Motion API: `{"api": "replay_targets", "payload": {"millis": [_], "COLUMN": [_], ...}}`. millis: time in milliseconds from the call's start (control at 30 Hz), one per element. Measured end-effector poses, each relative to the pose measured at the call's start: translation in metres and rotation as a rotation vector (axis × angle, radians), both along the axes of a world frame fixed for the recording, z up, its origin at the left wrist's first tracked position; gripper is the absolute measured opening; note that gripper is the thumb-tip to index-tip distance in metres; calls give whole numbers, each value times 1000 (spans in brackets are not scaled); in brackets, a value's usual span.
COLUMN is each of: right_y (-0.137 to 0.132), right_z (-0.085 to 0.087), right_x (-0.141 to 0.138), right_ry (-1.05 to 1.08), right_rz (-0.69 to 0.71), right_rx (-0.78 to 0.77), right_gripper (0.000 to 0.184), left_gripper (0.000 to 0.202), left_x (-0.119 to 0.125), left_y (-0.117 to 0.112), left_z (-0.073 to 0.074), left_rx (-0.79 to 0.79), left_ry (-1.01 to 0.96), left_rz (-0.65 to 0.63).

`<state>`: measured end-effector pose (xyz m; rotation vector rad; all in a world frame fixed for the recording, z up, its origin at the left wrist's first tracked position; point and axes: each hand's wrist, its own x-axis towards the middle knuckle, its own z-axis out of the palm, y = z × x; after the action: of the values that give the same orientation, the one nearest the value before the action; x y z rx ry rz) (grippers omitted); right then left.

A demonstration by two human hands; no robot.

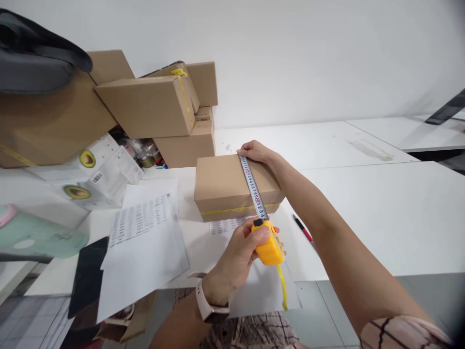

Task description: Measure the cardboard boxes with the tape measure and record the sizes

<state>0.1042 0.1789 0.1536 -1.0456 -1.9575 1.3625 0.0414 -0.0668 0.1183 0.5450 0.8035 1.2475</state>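
Note:
A small brown cardboard box (225, 186) with a yellow strap lies on the white table (381, 213). A metal measuring tape blade (252, 186) runs across the box top from far edge to near edge. My left hand (240, 257) is closed round the yellow tape measure case (269, 245) just in front of the box, and a yellow strap hangs from the case. My right hand (256, 151) pinches the end of the tape against the far top edge of the box.
Stacked cardboard boxes (152, 104) stand at the back left, with white avocado-printed cartons (98, 174) beside them. Printed sheets (143, 242) lie on the table at left and under the box. A red pen (303, 230) rests by my right forearm. A mint-green object (32, 235) sits far left.

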Motion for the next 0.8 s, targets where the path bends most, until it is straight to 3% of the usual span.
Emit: {"api": "replay_targets", "payload": {"millis": [133,233,300,367,433,533,667,800], "right_y": [39,47,36,13,-12,-41,-51,-31], "right_z": [-2,-11,-23,-37,-50,-61,-51,-17], "right_x": [0,29,59,87,107,116,103,84], "right_ry": [113,325,343,285,203,96,34,-15], "right_rz": [-38,-241,-366,-394,-335,-198,-100,-206], "right_rx": [132,243,266,261,223,215,254,319], "right_gripper": [35,46,54,60,66,70,64,51], "left_gripper": [50,58,58,55,51,49,52,44], "left_x": [-20,-44,-62,-79,-95,-111,-127,-144], "left_y": [-15,-40,-52,-54,-47,-32,-17,0], "left_z": [0,-4,-10,-19,-29,-36,-22,8], "left_rx": [41,108,144,150,139,141,181,268], "left_ry": [107,306,504,648,672,627,590,531], "left_rz": [13,135,320,485,511,410,384,422]}}
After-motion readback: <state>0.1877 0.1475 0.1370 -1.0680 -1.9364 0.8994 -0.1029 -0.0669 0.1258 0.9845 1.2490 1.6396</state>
